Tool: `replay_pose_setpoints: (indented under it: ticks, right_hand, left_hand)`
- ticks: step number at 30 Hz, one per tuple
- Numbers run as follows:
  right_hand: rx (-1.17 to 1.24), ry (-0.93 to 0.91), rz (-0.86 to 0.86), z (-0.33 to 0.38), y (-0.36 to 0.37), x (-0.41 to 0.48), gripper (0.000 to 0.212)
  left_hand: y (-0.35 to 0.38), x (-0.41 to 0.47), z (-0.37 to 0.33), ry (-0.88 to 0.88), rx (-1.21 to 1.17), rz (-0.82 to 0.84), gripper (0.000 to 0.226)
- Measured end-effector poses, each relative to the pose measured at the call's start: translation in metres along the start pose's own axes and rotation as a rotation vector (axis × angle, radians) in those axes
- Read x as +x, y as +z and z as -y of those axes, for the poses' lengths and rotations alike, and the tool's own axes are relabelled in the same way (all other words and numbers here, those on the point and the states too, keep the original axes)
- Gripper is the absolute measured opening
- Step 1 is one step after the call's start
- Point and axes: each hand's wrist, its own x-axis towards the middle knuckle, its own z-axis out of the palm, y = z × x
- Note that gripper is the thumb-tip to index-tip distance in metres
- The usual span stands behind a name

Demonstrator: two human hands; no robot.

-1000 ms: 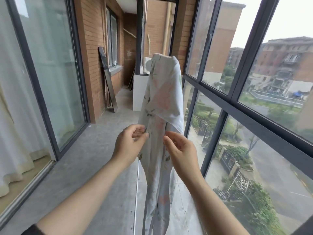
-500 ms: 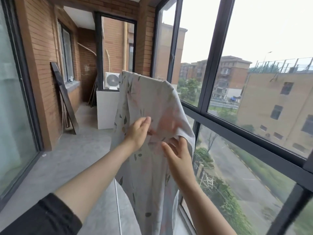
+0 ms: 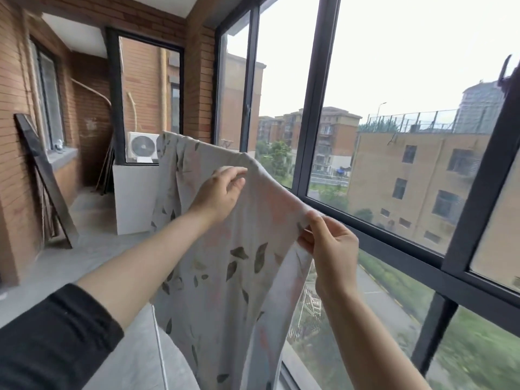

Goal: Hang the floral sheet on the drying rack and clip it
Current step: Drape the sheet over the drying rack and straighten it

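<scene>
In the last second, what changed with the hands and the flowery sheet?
Both hands moved up and apart: the left hand now pinches the top fold of the floral sheet, the right hand its near end, spreading the cloth wider. The far end stays hung up.

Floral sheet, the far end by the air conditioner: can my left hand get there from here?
Probably yes. The left hand holds the top fold of the floral sheet midway, and nothing stands between it and the far end; the arm looks stretched, so a step forward may help.

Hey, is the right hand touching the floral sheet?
Touching. The head view shows the right hand pinching the top edge of the floral sheet.
</scene>
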Motion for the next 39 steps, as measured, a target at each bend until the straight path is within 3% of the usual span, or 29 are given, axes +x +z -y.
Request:
replay_pose_setpoints:
  ticks: [7,12,20,23,26,31,39]
  right_hand:
    - [-0.397,-0.223,-0.018,0.018,-0.027,0.046,0.032]
    - [-0.537,-0.359,-0.059,0.043,-0.034,0.055,0.006]
    - [-0.894,-0.463,0.009,0.072,-0.027,0.066,0.013]
    - [-0.866,-0.485,-0.036,0.068,-0.029,0.063,0.014]
    - [-0.739,-0.459,-0.108,0.061,-0.036,0.061,0.016]
    - [-0.616,-0.444,-0.21,0.058,-0.051,0.056,0.02]
    - [-0.539,-0.257,-0.205,0.022,-0.078,0.022,0.022]
  left_hand:
    - [0.012,0.054,-0.023,0.143,0.181,0.065,0.035]
    - [0.013,0.071,-0.013,0.09,0.213,0.198,0.036]
    - [0.016,0.079,-0.012,0.111,0.244,0.201,0.042]
    - [0.015,0.082,-0.017,0.111,0.228,0.245,0.032]
    - [0.017,0.079,-0.021,0.149,0.17,0.153,0.012]
    - [0.02,0.071,-0.038,0.228,0.082,-0.001,0.01]
    - [0.031,0.042,-0.048,0.322,0.08,0.078,0.01]
